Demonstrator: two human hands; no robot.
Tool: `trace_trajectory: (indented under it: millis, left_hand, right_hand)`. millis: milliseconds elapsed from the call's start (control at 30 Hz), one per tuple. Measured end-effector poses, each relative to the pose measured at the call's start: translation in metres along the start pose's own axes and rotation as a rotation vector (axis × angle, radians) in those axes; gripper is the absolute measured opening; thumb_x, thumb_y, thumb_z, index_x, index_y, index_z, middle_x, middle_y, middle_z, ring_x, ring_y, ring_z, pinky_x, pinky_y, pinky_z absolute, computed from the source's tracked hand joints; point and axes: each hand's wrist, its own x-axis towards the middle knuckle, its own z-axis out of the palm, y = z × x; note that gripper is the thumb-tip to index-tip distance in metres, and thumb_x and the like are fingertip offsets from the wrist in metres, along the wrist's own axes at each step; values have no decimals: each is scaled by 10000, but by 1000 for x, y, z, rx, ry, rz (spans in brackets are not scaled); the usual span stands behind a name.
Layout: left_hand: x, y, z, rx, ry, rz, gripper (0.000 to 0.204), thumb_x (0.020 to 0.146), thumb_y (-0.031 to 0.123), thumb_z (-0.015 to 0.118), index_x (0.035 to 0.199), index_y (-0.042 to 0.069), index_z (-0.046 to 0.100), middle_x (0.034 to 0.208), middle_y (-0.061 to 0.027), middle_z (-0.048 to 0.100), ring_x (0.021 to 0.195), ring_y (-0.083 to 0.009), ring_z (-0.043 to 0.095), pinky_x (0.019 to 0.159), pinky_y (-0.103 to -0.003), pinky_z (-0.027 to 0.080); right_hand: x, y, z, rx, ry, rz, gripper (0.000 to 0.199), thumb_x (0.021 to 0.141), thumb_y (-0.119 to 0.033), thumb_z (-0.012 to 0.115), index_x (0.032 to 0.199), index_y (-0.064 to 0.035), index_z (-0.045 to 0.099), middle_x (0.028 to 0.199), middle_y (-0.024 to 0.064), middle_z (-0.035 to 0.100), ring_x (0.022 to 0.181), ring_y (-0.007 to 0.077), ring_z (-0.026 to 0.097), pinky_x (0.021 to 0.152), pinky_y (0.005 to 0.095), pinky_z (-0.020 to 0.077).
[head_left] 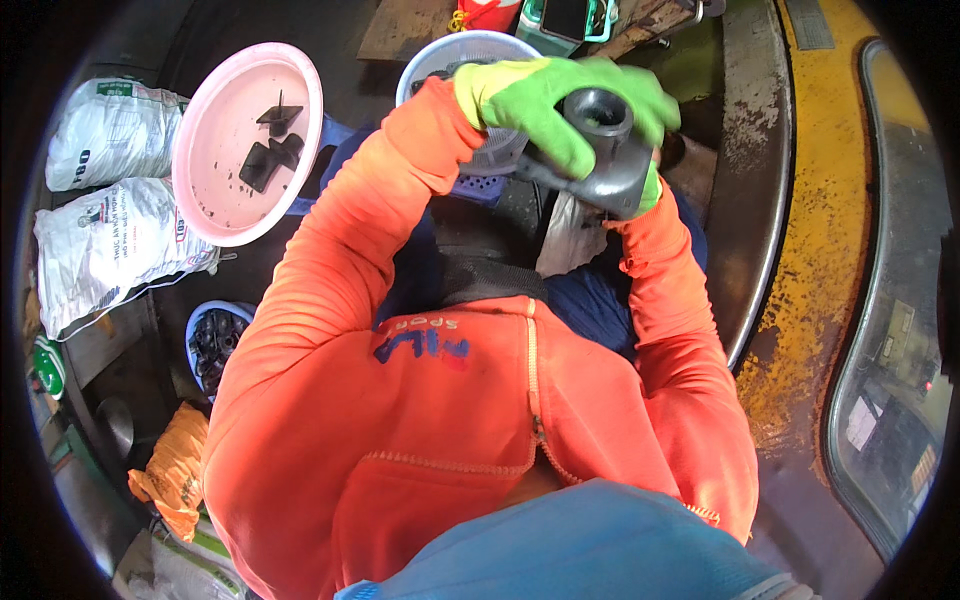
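Note:
A dark grey-black hollow moulded part (622, 185) with a round collar opening is held up in front of me. My left hand (535, 105), in a green glove with a yellow-green cuff, is closed over it from the left, thumb on the near side. At the right, my right hand (649, 190), also gloved in green, grips the part from behind; the part covers most of that hand. Some fingers at the far side are blurred by motion. Beyond my left wrist stands a pale blue-rimmed basin (480, 42), partly hidden, with dark contents.
A pink basin (215, 125) at the left holds several black pieces. Below it are white sacks (115, 240), a small blue basin (192, 345) of black parts and an orange bag (172, 470). A red bucket (490, 14) stands at the back. A rusty yellow machine panel (800, 330) borders the right.

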Motion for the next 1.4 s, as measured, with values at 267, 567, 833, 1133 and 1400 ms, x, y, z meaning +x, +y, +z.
trace_trajectory:
  millis: [267, 567, 833, 1133, 1400]
  left_hand:
    - [9, -5, 42, 238, 699, -94, 393, 712, 56, 782, 1068, 43, 616, 1239, -107, 619, 1154, -193, 574, 1001, -333, 433]
    - [3, 2, 47, 269, 701, 35, 351, 728, 90, 764, 1041, 15, 626, 1106, -110, 666, 1016, -199, 630, 901, -327, 488]
    - [-2, 8, 35, 152, 458, -29, 365, 702, 124, 758, 1023, 0, 636, 1084, -118, 672, 1002, -215, 633, 892, -331, 490]
    - [-4, 10, 30, 4, 341, -95, 351, 693, 110, 753, 1008, 7, 638, 1070, -126, 673, 999, -225, 632, 891, -343, 487]
    - [-1, 1, 26, -95, 49, 99, 372, 619, 153, 814, 943, 34, 676, 986, -106, 701, 982, -246, 646, 888, -361, 492]
  right_hand:
    - [10, 11, 10, 52, 119, 343, 421, 922, -250, 563, 1309, -111, 474, 1248, 75, 552, 1179, 202, 523, 976, 339, 418]
    - [10, -2, -1, 214, 34, 210, 366, 889, -147, 604, 1239, -81, 520, 1146, 66, 589, 1078, 185, 576, 888, 306, 466]
    - [13, -12, -15, -127, -68, -60, 451, 701, -208, 809, 1095, -65, 642, 1022, 50, 681, 943, 194, 665, 821, 334, 526]
    - [-7, -11, -5, 60, -77, 141, 458, 711, -214, 796, 1113, -65, 635, 1073, 89, 663, 998, 242, 644, 847, 350, 516]
    - [-27, -16, 0, 724, -148, 380, 588, 763, -132, 777, 1284, -70, 512, 1137, 53, 614, 1006, 188, 608, 836, 333, 502]
